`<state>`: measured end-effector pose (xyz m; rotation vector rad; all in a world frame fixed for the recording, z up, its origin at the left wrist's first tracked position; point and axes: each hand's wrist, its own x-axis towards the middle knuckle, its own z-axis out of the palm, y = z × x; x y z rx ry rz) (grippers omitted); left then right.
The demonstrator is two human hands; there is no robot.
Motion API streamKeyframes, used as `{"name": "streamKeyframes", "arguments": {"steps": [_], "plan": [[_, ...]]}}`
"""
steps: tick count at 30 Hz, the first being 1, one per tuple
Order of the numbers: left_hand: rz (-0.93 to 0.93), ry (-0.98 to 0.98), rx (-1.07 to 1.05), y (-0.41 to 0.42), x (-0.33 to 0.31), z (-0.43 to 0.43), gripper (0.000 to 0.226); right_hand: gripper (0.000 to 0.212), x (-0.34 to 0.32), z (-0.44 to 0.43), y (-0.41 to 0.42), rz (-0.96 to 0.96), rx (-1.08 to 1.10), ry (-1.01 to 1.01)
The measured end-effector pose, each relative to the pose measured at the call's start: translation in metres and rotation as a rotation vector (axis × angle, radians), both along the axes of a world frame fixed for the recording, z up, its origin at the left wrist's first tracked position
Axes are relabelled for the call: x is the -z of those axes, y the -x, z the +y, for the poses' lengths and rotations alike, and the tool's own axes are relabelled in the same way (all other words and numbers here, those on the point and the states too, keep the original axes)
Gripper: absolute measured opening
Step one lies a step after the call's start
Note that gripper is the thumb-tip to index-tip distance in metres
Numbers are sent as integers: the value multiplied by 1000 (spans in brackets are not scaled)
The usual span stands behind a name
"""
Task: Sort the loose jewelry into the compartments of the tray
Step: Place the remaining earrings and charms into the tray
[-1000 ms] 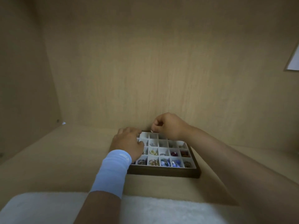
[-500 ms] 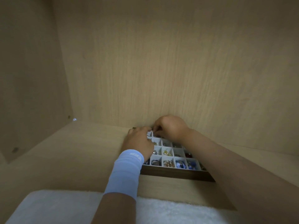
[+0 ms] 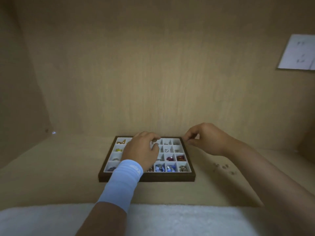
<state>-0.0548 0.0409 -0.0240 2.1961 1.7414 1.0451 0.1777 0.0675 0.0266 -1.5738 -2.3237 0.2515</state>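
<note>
Right hand (image 3: 207,139) now beside tray (image 3: 170,179)

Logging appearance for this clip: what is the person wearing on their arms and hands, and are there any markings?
The left hand is bare. Behind it, a light blue stretchy wrist sleeve covers the wrist and lower forearm, with a small white marking near its front edge that is too blurred to read. The right hand and right forearm are bare; no rings, watch or gloves show.

My left hand (image 3: 141,150): palm down, fingers curled, forearm straight ahead. My right hand (image 3: 207,140): apart from it, thumb and fingertips drawn together. Can't tell if either holds anything.
</note>
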Motion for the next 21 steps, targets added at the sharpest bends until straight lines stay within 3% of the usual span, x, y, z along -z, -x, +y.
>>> {"name": "streamKeyframes", "arguments": {"steps": [9,17,21], "plan": [[112,-12,272,-101,-5,-10,23,24,8,-23,-101,-73,132,210],[347,91,382,-154,7,3,26,23,22,-22,-113,-37,138,305],[338,89,389,-155,12,7,20,15,24,-18,-111,16,122,322]]}}
